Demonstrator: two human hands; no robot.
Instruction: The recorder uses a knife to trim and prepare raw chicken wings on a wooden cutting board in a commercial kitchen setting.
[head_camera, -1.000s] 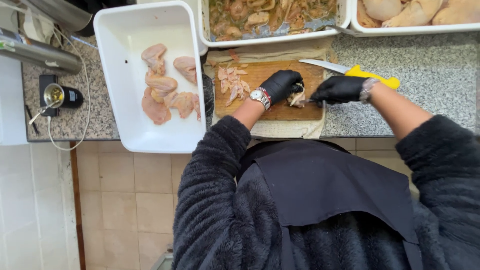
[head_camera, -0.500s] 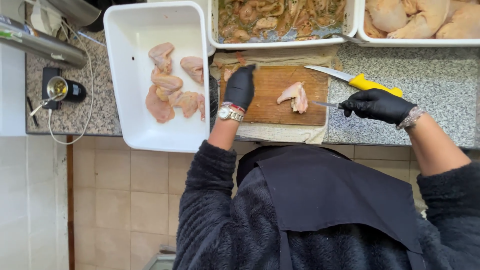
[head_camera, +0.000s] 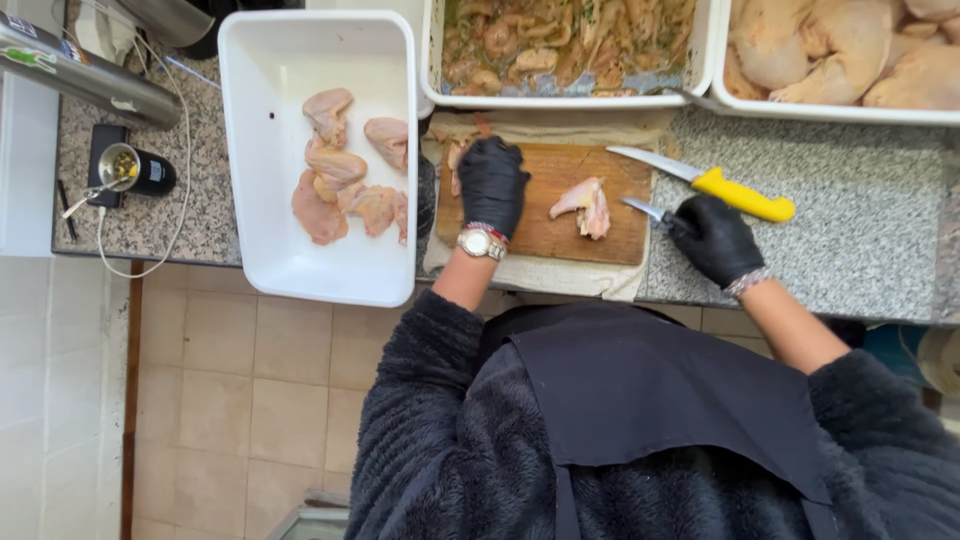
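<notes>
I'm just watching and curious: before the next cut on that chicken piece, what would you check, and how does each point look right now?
1. Chicken piece lies fully on the cutting board: ok.
2. Right hand grips the small knife: ok.
3. Left hand is away from the blade, over the scraps at the board's left end: ok.
4. Chicken piece is steadied by a hand: not ok, neither touches it.
5. Yellow-handled knife lies flat on the counter, near the right hand: ok.
6. Cloth under the board keeps it from sliding: cannot tell.

Wooden cutting board (head_camera: 545, 215) matt; speckled stone counter (head_camera: 860, 240) polished; white plastic tray (head_camera: 260, 150) glossy; steel knife blade (head_camera: 640, 210) shiny.
</notes>
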